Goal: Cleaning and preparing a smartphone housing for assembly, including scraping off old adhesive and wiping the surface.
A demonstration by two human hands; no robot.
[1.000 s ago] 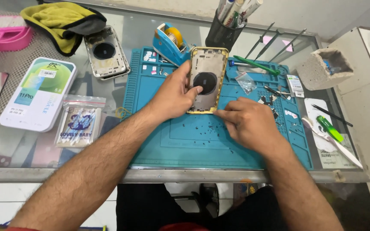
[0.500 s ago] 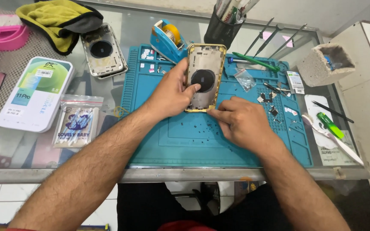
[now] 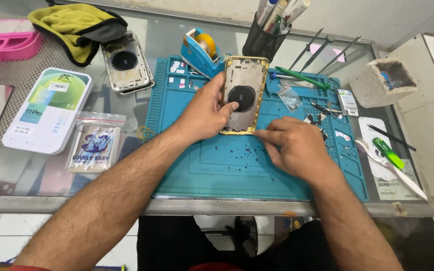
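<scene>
Gold-rimmed phone back housing with a round black patch inside [image 3: 243, 95], lying open side up on the upper middle part of the teal silicone repair mat [image 3: 237, 170]. Left hand [image 3: 204, 113] laid on the housing's left edge, thumb pressed on the black round patch, other fingers wrapped around the side; a closed, holding grip. Right hand [image 3: 297, 145] resting on the mat just beside the lower right corner of the housing, index finger and thumb pinched together and touching that corner; not possible to tell if something small sits between the fingertips. Small dark crumbs scattered on the mat below the housing.

Behind the housing: a blue tape dispenser with a yellow roll [image 3: 202, 50] and a black cup full of pens and tools [image 3: 264, 42]. To the right: a green-handled tool [image 3: 302, 79], a small clear plastic bag [image 3: 291, 98], thin black tweezers. To the left, on the glass table [image 3: 167, 35]: a second, silver phone housing [image 3: 126, 62], a yellow and grey cloth [image 3: 76, 27], a white and green box [image 3: 48, 110], a small printed sachet [image 3: 95, 148].
</scene>
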